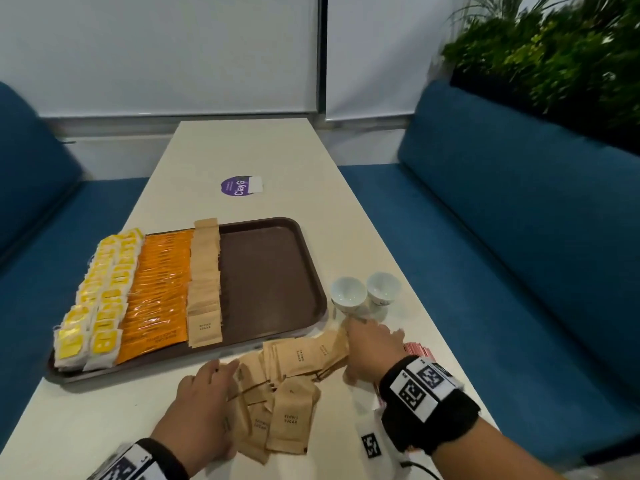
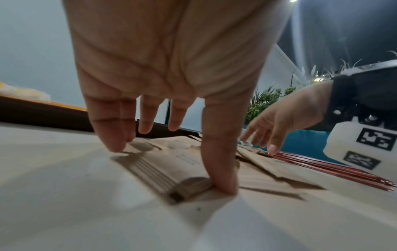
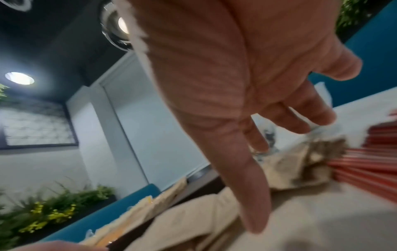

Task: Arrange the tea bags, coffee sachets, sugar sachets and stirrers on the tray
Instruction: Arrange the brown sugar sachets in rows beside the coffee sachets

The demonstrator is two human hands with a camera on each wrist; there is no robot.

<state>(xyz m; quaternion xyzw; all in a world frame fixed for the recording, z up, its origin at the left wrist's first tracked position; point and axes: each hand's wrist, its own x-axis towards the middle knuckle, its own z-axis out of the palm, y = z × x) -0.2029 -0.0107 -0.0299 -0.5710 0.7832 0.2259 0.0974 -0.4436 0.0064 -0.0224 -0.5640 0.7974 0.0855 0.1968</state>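
The brown tray holds yellow tea bags at its left, orange coffee sachets beside them, then a column of brown sugar sachets. Its right half is bare. A loose pile of brown sugar sachets lies on the table in front of the tray. My left hand rests on the pile's left side, fingers straight, thumb pressing a fanned stack of sachets. My right hand lies spread on the pile's right end. Red stirrers lie under the right wrist.
Two small white cups stand just right of the tray, close to my right fingertips. A purple round sticker sits on the cream table farther back. Blue benches flank the table on both sides.
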